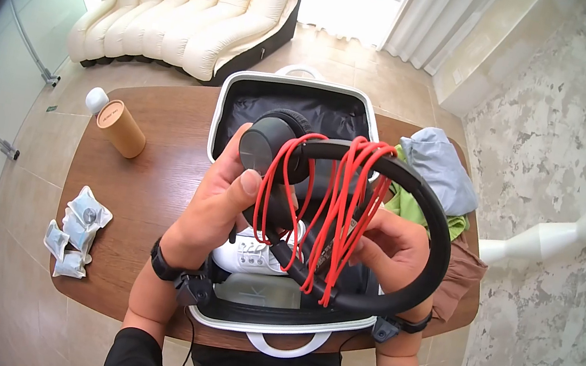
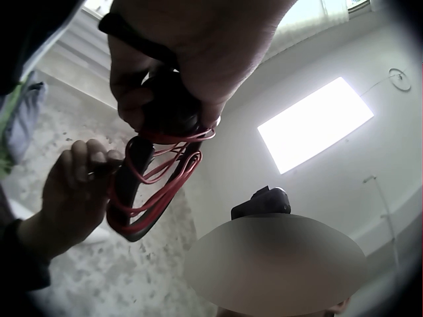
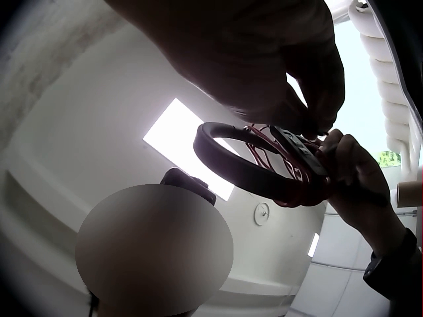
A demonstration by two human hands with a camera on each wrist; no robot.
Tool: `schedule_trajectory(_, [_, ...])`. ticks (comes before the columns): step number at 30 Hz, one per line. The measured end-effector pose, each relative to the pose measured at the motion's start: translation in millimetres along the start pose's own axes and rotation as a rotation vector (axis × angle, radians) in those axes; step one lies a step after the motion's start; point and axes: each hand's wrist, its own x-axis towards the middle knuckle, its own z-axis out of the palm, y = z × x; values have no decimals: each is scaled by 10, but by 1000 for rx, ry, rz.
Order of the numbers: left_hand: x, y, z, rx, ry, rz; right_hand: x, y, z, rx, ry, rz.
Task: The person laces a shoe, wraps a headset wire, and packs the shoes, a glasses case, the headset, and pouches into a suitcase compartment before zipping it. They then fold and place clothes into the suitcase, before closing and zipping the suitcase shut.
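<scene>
Above the open suitcase (image 1: pixel 241 314), the left hand (image 1: pixel 213 205) has its fingers wrapped round an ear cup (image 1: pixel 258 148) of the black headphones (image 1: pixel 325 149), looped with red cord (image 1: pixel 355 164); the right hand (image 1: pixel 401 248) pinches a dark piece (image 1: pixel 330 254) I cannot identify. On the tabletop (image 1: pixel 158 162), clothes (image 1: pixel 442 168) lie right of the suitcase, a canister (image 1: pixel 123 133) left of it

Brown wooden table (image 1: pixel 174 110): open suitcase (image 1: pixel 343 108), cardboard tube (image 1: pixel 125 132), pale packets (image 1: pixel 80 230), piled clothes (image 1: pixel 439 168).
</scene>
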Motion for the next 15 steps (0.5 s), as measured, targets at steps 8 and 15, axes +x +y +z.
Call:
schedule_trajectory(8, [-25, 14, -32, -6, 33, -21, -16, 34, 5, -95, 42, -14])
schedule_trajectory(15, [-93, 76, -56, -35, -144, -81, 76, 84, -102, -305, 368, -253])
